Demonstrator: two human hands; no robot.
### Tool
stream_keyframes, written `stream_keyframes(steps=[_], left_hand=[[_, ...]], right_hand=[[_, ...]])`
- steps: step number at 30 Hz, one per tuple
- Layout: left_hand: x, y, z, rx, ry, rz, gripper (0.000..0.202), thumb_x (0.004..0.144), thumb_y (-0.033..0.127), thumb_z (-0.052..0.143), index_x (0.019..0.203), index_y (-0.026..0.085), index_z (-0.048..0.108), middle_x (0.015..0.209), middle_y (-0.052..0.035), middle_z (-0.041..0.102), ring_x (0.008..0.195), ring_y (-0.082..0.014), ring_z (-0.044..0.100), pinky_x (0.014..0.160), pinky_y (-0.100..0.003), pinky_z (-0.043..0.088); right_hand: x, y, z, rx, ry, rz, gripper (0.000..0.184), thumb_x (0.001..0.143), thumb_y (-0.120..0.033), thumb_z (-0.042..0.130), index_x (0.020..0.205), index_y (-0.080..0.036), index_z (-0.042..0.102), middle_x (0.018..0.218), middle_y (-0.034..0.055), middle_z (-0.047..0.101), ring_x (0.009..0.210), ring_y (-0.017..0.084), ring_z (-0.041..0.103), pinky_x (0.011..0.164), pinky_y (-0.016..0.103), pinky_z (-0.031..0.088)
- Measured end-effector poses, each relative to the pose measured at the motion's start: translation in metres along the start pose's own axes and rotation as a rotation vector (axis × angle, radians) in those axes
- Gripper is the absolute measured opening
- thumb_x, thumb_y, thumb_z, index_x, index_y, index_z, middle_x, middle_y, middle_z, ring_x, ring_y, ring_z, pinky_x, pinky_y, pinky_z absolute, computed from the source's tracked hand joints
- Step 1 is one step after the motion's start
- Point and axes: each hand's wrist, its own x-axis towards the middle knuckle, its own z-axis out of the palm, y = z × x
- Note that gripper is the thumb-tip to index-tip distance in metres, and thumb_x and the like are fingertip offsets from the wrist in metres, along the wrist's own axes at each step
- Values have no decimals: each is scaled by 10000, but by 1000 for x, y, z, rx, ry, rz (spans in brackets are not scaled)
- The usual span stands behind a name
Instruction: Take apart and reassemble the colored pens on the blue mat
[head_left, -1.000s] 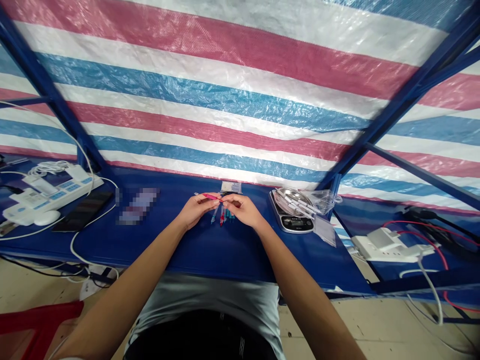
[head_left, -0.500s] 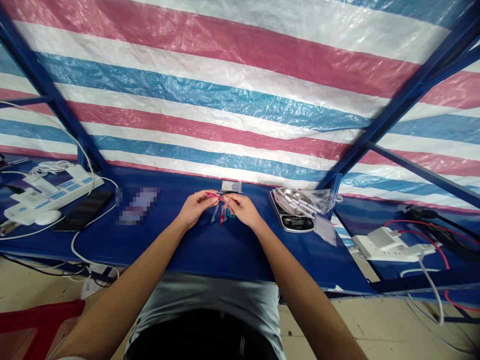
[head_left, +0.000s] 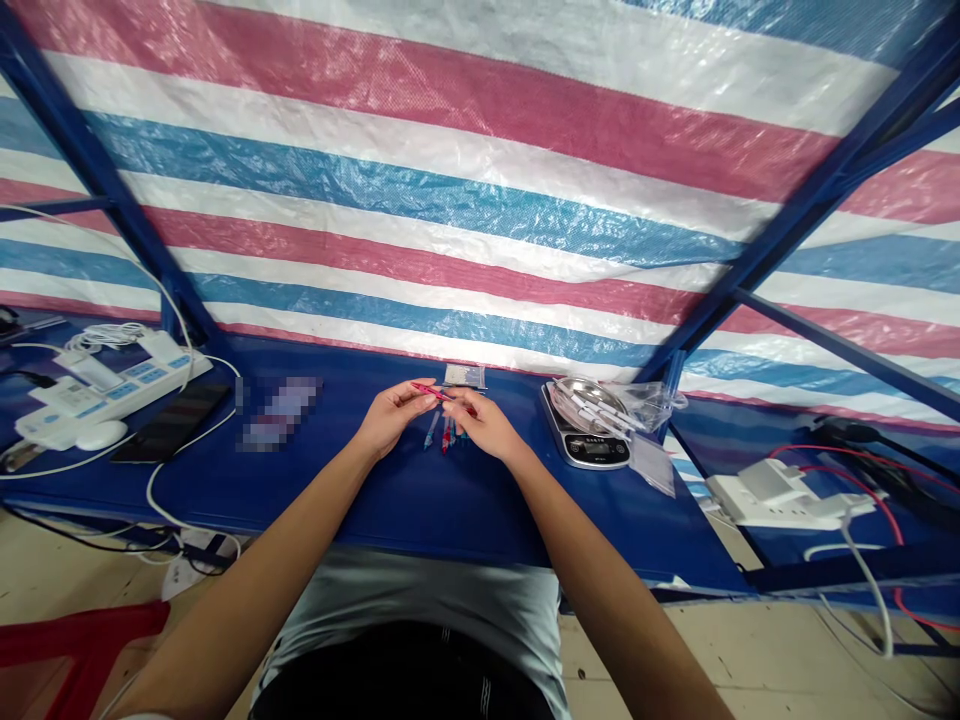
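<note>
L hand (head_left: pixel 390 418) & R hand (head_left: pixel 486 425) are close together, fingers curled, both pinching one thin red stick (head_left: pixel 427 390) just above the blue surface (head_left: pixel 420 490). By the R hand's fingertips lie little red & blue sticks (head_left: pixel 444 437). Just past the hands is a small clear bag (head_left: pixel 463 376). Right of the R hand sits a scale (head_left: pixel 589 447) w/ a shiny bowl (head_left: pixel 579 390) holding white sticks (head_left: pixel 596 412). Far left of the L hand is a black phone (head_left: pixel 169 425).

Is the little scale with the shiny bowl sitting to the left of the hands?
No, the digital scale sits right of the right hand, which meets the left hand on a red pen.
</note>
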Motion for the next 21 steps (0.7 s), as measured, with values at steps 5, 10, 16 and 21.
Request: stream_keyframes(steps=[5, 10, 16, 21], left_hand=[[0, 1, 0, 13, -13, 7, 545, 751, 410, 987, 1208, 172, 809, 1130, -108, 826, 1095, -269, 765, 1165, -508, 509], [-1, -1, -1, 24, -23, 11, 547, 765, 411, 979, 1230, 181, 806, 1140, -107, 825, 1111, -272, 760, 1160, -509, 511], [0, -1, -2, 12, -32, 11, 541, 772, 411, 974, 1231, 183, 800, 1140, -100, 823, 1093, -259, 759, 1166, -512, 507], [-2, -1, -1, 27, -77, 11, 551, 802, 411, 953, 1275, 184, 786, 1173, -108, 810, 1130, -273, 755, 1159, -507, 522]], right_hand=[[1, -2, 0, -8, 42, 12, 361, 1011, -571, 648, 975, -216, 709, 769, 2, 679, 634, 168, 601, 666, 311, 504], [1, -4, -2, 4, 108, -26, 406, 906, -594, 785, 1058, -224, 715, 923, 29, 742, 719, 181, 636, 697, 308, 527], [1, -2, -3, -19, 79, 10, 418, 995, -620, 661, 1011, -209, 734, 887, 36, 750, 735, 186, 668, 722, 309, 540], [0, -5, -2, -33, -3, 9, 453, 1030, -619, 620, 925, -200, 756, 849, 47, 774, 780, 210, 708, 790, 327, 563]])
